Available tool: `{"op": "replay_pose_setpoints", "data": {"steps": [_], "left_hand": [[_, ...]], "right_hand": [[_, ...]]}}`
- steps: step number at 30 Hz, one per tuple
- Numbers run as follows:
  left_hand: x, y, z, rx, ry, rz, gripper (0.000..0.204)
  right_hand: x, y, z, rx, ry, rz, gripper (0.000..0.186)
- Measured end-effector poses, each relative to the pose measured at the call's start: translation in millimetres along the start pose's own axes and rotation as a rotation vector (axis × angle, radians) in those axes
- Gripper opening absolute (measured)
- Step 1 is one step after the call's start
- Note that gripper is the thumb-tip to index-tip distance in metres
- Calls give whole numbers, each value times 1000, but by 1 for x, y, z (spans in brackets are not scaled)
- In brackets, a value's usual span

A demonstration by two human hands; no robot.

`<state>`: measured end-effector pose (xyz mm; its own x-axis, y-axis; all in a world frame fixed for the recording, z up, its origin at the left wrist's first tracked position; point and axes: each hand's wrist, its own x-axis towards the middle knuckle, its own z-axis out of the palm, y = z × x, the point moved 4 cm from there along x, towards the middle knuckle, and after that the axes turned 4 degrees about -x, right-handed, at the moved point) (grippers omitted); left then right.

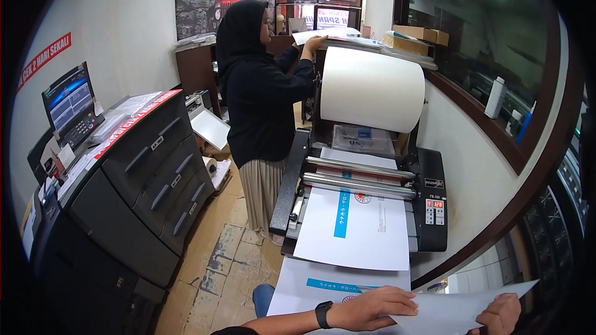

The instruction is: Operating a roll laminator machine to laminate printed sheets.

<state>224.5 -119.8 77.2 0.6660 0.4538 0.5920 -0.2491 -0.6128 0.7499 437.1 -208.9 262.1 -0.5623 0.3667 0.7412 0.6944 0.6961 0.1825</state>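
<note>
A white sheet of paper [450,311] is raised at the lower right, tilted and slightly bent. My right hand [501,314] is closed on its right end, fingers curled round the edge. At its left end lies my left hand [374,308], with a black watch on the wrist; the fingertips grip the edge and the thumb is partly hidden. Just ahead, a printed sheet [379,245] with a blue band comes out from the metal rollers [360,185] of a roll laminator [431,211]. Below it another printed sheet [298,298] lies partly under my left forearm.
A large white film roll [372,90] sits above the laminator. Beyond its left side a person in dark clothes [257,99] handles papers [304,37]. A big dark printer [136,174] with a screen [69,99] stands left. A window ledge with bottles [495,98] runs along the right.
</note>
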Motion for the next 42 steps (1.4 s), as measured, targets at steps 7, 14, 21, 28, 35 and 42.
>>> {"op": "replay_pose_setpoints", "data": {"steps": [7, 14, 21, 28, 35, 42], "left_hand": [[-52, 11, -41, -247, 198, -191, 44], [-106, 30, -75, -270, 326, -286, 46], [-120, 80, -92, -131, 141, -269, 59], [-121, 100, -78, -177, -30, -256, 39], [-126, 93, -80, -216, -58, -360, 35], [-148, 44, -97, -289, 129, -563, 31]], "right_hand": [[8, 23, -13, -123, -289, 185, 25], [-11, 47, 24, 274, -497, 349, 21], [0, 40, 42, 640, -663, 193, 20], [-12, 34, 66, 739, -804, 179, 13], [-26, 39, 78, 757, -852, 230, 12], [-54, 63, 128, 873, -940, 628, 35]]}}
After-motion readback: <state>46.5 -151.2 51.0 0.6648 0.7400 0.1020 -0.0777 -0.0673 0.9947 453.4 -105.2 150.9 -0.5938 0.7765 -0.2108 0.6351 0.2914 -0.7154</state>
